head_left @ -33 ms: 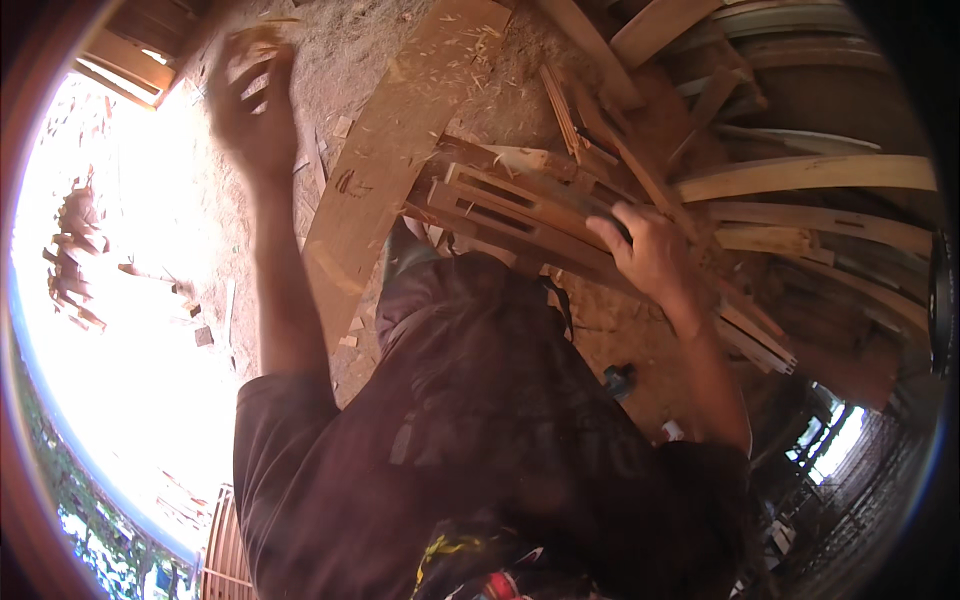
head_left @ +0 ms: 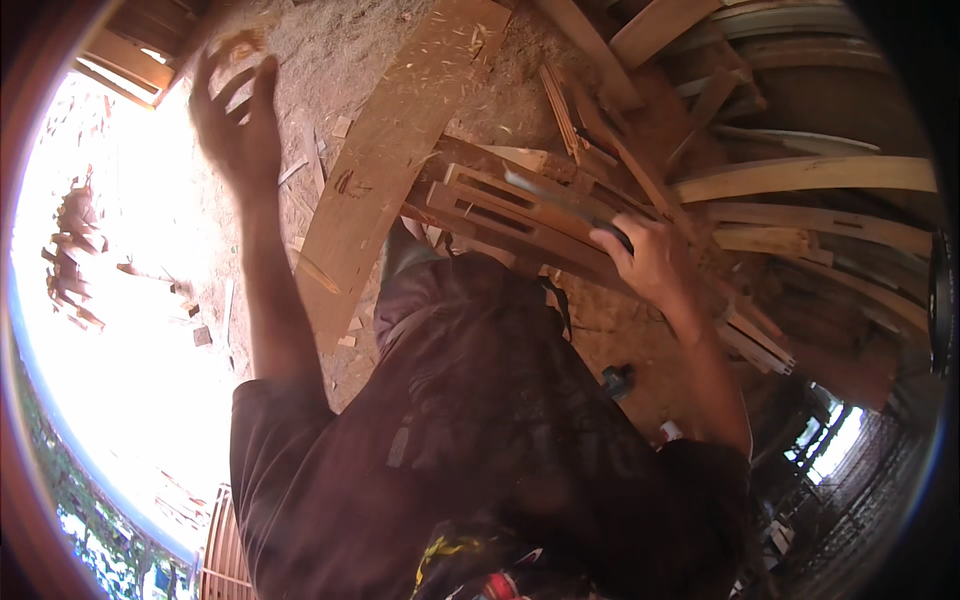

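Note:
My left hand (head_left: pixel 238 120) is stretched out at the upper left, its fingers spread and curved over the dusty ground. A brownish blur lies by its fingertips, too smeared to name. My right hand (head_left: pixel 655 262) is closed round the dark handle of a chisel (head_left: pixel 545 192), whose grey blade is blurred and points left. Below the blade lie wooden pieces with long slots (head_left: pixel 500 225), side by side. Between my hands a wide plank (head_left: pixel 365 190) slants away, with pale shavings on its far part and a thin sliver near its closer end.
Curved wooden parts (head_left: pixel 800 178) and boards are piled at the right. Small offcuts (head_left: pixel 203 336) lie on the ground at the left, in bright sunlight. A dark object (head_left: pixel 618 380) rests on the ground beside my right forearm. Slatted woodwork (head_left: pixel 228 550) stands at the lower left.
My left hand has moved a little left, away from the plank. Fewer shavings lie on the plank's middle, and a sliver shows near its closer end. The chisel's blade has come into clearer view.

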### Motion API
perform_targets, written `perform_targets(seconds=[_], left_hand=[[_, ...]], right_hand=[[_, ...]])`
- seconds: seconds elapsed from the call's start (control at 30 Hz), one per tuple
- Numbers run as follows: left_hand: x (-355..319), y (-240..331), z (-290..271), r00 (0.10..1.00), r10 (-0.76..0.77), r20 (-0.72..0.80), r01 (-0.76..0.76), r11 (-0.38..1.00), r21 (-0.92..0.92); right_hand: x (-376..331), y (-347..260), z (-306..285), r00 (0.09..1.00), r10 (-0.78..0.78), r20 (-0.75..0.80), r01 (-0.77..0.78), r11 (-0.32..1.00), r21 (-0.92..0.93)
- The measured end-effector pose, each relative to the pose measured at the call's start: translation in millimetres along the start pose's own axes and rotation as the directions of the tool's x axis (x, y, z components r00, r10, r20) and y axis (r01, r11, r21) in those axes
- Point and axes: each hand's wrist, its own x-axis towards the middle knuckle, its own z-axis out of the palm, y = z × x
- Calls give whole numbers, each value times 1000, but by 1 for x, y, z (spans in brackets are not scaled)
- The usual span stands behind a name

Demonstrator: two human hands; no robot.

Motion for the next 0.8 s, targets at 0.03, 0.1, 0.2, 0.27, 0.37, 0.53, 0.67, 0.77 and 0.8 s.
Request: perform_targets(seconds=[0.03,0.1,0.2,0.27,0.37,0.53,0.67,0.77,0.8], left_hand=[[4,-26,-8,999,32,-19,-32,999,36],[-19,-35,-18,998,55,2,-55,996,72],[-75,-53,-11,981,77,177,-83,996,26],[-121,-30,14,924,76,376,-32,992,-122],[-174,30,50,702,174,690,83,943,-321],[-209,115,113,401,563,722,-124,815,-567],[-225,121,164,346,496,796,55,836,-545],[-223,122,178,254,476,842,36,865,-500],[-230,124,187,202,489,849,-18,868,-496]], right_hand=[[-2,11,3,999,17,51,-14,998,-62],[-11,23,8,997,46,61,-39,993,-113],[-15,7,4,975,121,184,-72,965,-250],[-19,-5,-8,948,177,266,-86,944,-319],[-35,-24,-37,895,256,366,-130,933,-335],[-59,-74,-121,899,222,377,-11,873,-488],[-33,-108,-120,927,237,291,-48,844,-535],[-22,-74,-115,970,169,174,-120,958,-259],[-26,-56,-108,981,140,137,-118,981,-157]])
